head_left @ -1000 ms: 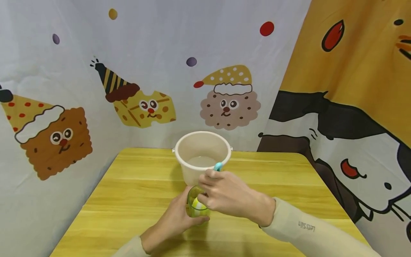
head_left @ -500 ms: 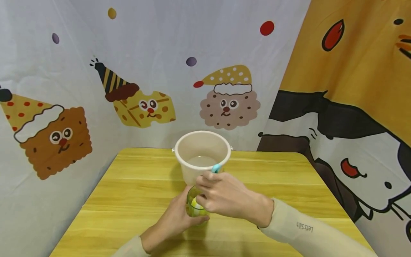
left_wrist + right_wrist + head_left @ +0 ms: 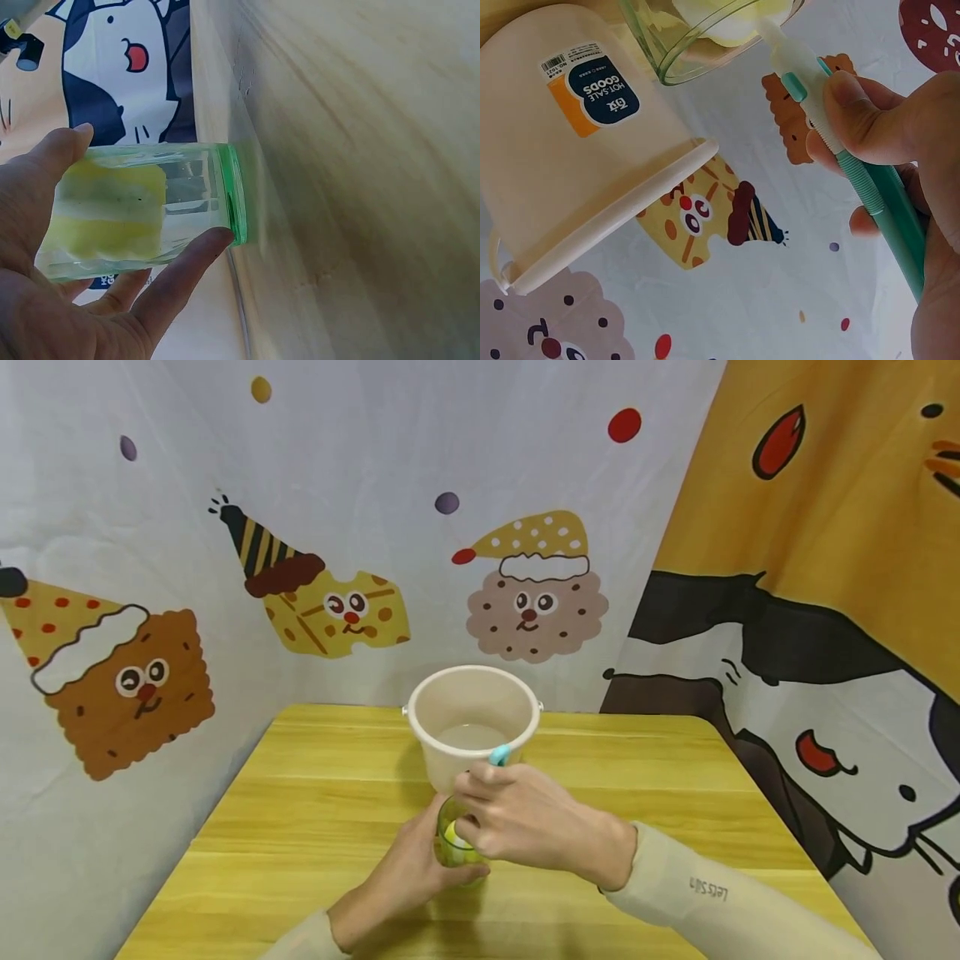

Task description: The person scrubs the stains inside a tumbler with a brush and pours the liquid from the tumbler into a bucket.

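Note:
A green-tinted drinking glass [image 3: 193,196] stands on the table, and my left hand [image 3: 408,864] grips it around the side. In the left wrist view my left thumb and fingers [image 3: 176,289] wrap the glass from both sides. My right hand [image 3: 528,820] holds a sponge cup brush by its white and teal handle [image 3: 870,187]; the handle's turquoise end [image 3: 499,755] sticks up above the fist. The yellow-and-white sponge head [image 3: 112,210] is down inside the glass, in its upper part and apart from the bottom. My right hand partly hides the glass mouth in the head view.
A cream plastic bucket [image 3: 450,770] with a label [image 3: 600,94] stands just behind the hands, a little liquid or shine at its bottom. The yellow wooden table [image 3: 322,810] ends at a cloth wall [image 3: 375,460] with cartoon prints.
My right hand has shifted slightly left, and the brush handle's end has swung left and a little lower. The sponge has moved slightly in the glass. My left hand and the glass stay put.

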The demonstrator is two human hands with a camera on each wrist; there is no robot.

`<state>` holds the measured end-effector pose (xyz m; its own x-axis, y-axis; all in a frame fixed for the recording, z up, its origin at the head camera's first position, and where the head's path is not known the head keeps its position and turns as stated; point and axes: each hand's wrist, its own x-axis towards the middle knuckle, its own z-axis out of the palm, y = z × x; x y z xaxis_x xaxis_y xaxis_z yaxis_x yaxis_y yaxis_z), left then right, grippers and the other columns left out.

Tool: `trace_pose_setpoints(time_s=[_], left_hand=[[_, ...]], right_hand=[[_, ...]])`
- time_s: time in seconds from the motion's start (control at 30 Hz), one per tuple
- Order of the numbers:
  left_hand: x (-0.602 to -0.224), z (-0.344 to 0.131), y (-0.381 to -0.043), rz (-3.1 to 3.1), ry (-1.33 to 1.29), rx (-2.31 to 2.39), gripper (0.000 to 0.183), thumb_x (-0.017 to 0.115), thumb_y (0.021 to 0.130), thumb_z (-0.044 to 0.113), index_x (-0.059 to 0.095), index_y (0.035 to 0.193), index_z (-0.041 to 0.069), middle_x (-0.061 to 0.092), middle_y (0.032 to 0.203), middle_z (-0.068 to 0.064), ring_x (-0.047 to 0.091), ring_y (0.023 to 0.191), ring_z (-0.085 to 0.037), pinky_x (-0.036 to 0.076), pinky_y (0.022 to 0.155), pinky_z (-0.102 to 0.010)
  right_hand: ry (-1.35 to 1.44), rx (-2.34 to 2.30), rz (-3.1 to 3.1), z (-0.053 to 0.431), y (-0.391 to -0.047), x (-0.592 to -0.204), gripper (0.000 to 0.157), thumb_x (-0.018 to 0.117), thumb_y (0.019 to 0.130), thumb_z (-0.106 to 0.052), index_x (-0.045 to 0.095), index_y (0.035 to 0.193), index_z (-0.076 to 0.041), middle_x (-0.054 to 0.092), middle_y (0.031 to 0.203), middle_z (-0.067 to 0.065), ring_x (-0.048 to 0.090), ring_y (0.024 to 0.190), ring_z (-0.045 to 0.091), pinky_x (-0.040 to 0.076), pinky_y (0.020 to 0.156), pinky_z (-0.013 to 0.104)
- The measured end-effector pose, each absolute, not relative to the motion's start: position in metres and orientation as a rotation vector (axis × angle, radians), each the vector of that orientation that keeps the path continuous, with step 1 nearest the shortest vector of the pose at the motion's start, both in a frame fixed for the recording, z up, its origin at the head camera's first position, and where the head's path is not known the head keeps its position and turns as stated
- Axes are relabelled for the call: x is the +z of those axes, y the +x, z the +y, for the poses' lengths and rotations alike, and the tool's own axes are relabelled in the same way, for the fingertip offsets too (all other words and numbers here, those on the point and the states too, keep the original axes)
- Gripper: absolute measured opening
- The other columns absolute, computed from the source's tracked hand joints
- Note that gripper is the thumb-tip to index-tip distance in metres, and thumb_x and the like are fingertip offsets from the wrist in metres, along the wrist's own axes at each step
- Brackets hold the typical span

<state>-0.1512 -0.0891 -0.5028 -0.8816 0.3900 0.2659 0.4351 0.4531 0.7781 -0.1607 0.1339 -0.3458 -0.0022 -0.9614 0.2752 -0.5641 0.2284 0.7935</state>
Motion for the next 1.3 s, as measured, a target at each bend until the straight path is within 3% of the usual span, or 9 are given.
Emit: trace_pose_setpoints(time_s=[0.3, 0.6, 0.93, 1.3], left_hand=[[-0.504, -0.090, -0.151, -2.615, -0.806, -1.361, 0.103, 0.100, 0.093, 0.051, 0.042, 0.175, 0.028, 0.071, 0.158, 0.007, 0.075, 0.132, -0.017, 0.067, 0.110, -0.040], [-0.504, -0.088, -0.151, -2.649, -0.757, -1.354, 0.101, 0.101, 0.091, 0.051, 0.047, 0.172, 0.026, 0.072, 0.155, 0.009, 0.074, 0.131, -0.015, 0.066, 0.110, -0.040], [-0.504, -0.088, -0.153, -2.634, -0.787, -1.424, 0.106, 0.102, 0.092, 0.047, 0.039, 0.176, 0.030, 0.072, 0.154, 0.007, 0.076, 0.128, -0.017, 0.067, 0.104, -0.034], [-0.502, -0.088, -0.151, -2.630, -0.772, -1.408, 0.101, 0.103, 0.091, 0.047, 0.045, 0.172, 0.030, 0.074, 0.147, 0.008, 0.076, 0.122, -0.014, 0.067, 0.101, -0.033]], right_hand=[[1.439, -0.594, -1.670, 0.129, -0.161, -0.345, 0.023, 0.086, 0.098, -0.033, 0.072, 0.081, -0.032, 0.071, 0.085, -0.017, 0.059, 0.095, 0.013, 0.039, 0.107, 0.031], [1.437, -0.603, -1.641, 0.129, -0.165, -0.348, 0.025, 0.089, 0.095, -0.038, 0.071, 0.079, -0.032, 0.071, 0.084, -0.017, 0.057, 0.094, 0.012, 0.038, 0.107, 0.031], [1.424, -0.632, -1.653, 0.128, -0.170, -0.347, 0.020, 0.091, 0.094, -0.041, 0.076, 0.083, -0.033, 0.074, 0.090, -0.014, 0.058, 0.098, 0.012, 0.037, 0.111, 0.034], [1.424, -0.653, -1.669, 0.125, -0.173, -0.342, 0.016, 0.087, 0.095, -0.048, 0.082, 0.086, -0.036, 0.076, 0.092, -0.016, 0.061, 0.103, 0.012, 0.039, 0.109, 0.032]])
